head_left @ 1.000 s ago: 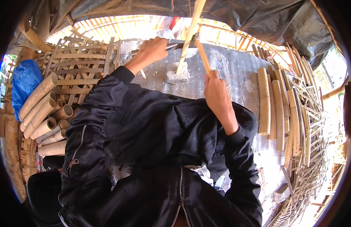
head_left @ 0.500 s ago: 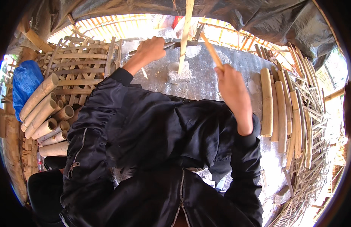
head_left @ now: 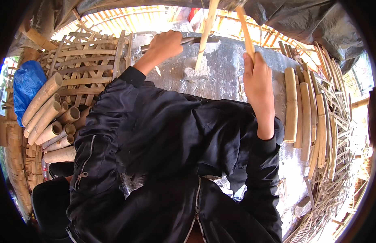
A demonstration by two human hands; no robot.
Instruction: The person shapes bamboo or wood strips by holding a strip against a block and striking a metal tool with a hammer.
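My left hand (head_left: pixel 167 43) is closed around a long dark-bladed knife (head_left: pixel 189 41), which lies level and reaches right to a pale bamboo strip (head_left: pixel 206 34). The strip stands nearly upright, its foot on a small grey block (head_left: pixel 195 73). Where the blade meets the strip, I cannot tell how deep it sits. My right hand (head_left: pixel 259 77) grips the wooden handle of a hammer (head_left: pixel 246 34). The hammer's head is up near the top edge, blurred, apart from the knife and the strip.
Silvery sheeting (head_left: pixel 224 85) covers the surface ahead. Cut bamboo tubes (head_left: pixel 44 117) are stacked at left, near a blue plastic bag (head_left: pixel 28 91) and a woven bamboo lattice (head_left: pixel 87 60). Split bamboo lengths (head_left: pixel 291 105) lie at right. Dark plastic sheeting (head_left: pixel 293 24) hangs overhead.
My right hand has lifted the hammer, its head rising away from the strip and the blade. My left hand keeps its grip on the knife. The view has shifted slightly.
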